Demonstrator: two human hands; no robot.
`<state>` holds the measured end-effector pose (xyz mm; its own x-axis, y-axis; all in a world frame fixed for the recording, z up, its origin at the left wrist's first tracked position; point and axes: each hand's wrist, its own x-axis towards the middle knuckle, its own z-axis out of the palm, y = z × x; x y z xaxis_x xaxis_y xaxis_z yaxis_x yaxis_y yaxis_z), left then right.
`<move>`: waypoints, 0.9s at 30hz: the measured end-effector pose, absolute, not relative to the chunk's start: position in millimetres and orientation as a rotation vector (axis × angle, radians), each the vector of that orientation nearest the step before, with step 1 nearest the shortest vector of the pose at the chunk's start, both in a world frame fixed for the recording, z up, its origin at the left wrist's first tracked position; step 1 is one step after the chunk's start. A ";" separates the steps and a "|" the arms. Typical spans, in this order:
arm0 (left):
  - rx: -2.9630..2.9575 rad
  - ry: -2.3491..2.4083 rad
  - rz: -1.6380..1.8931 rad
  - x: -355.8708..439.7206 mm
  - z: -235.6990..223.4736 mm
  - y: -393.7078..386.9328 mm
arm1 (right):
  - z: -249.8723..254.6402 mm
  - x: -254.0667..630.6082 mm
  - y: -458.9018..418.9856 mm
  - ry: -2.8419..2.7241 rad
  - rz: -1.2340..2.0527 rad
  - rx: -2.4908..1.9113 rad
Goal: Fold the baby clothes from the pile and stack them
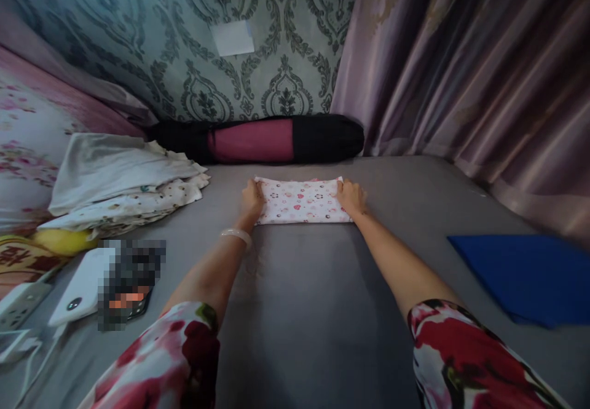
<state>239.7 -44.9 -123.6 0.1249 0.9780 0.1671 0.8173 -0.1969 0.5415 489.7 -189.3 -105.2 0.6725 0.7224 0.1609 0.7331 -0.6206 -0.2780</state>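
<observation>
A white cloth printed with small red and pink figures lies folded into a flat rectangle on the grey bed sheet. My left hand grips its left end, with a pale bangle on that wrist. At the opposite end my right hand is closed on the cloth's edge. Both arms reach straight forward, and the cloth stretches between the two hands. The fingertips are partly hidden behind the fabric. What kind of cloth item it is, I cannot tell.
Behind the cloth lies a long black and maroon bag against the wall. Folded cloths are piled at left, above a white power bank, a blurred-out item and a power strip. A blue sheet lies at right.
</observation>
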 end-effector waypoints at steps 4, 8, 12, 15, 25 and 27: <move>2.084 1.799 0.673 241.4 -129.9 -38.8 | -112.3 493.4 -185.0 -1.084 0.019 -2.557; 2.061 1.790 0.649 239.5 -128.6 -32.1 | -113.9 499.0 -181.5 -0.927 0.143 -2.587; 1.906 1.771 0.603 226.5 -122.3 -31.3 | -109.8 508.7 -187.2 -0.926 0.263 -2.545; 1.715 1.661 0.617 205.0 -117.6 -44.1 | -107.9 515.2 -204.3 -0.958 0.409 -2.447; 1.795 1.283 0.458 146.4 -102.2 -113.6 | -108.5 498.8 -279.2 -1.062 0.604 -2.272; 1.776 1.240 0.454 149.5 -102.4 -118.0 | -111.0 496.0 -281.6 -1.064 0.594 -2.234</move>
